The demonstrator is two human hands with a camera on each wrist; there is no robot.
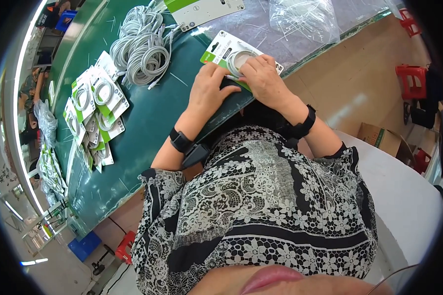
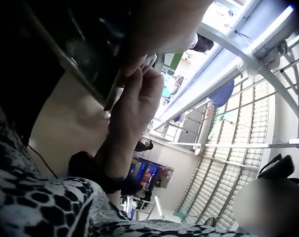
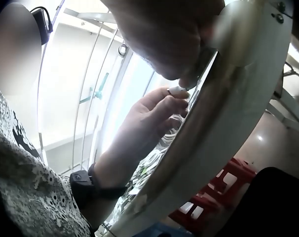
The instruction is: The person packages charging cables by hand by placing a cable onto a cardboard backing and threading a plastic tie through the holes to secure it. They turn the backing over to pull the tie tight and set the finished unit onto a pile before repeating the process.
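Note:
A white-and-green packaging card (image 1: 221, 44) lies at the table's near edge, with a coiled white USB cable (image 1: 237, 60) on it. My right hand (image 1: 263, 82) bends over the coil and holds it against the card with curled fingers. From the other side my left hand (image 1: 205, 91) reaches the card's lower edge, thumb extended in the head view. A white cable plug (image 3: 177, 90) is pinched at the fingertips of the left hand (image 3: 147, 116) in the right wrist view. The left wrist view shows the right hand (image 2: 132, 103) with its fingers bent at the cable.
A heap of coiled white cables (image 1: 145, 51) lies on the green table (image 1: 157, 118). Several carded cables (image 1: 96, 105) are piled at the left. A green-and-white card (image 1: 204, 12) and a clear plastic bag (image 1: 305, 19) lie at the back. Red stools (image 1: 412, 81) stand at the right.

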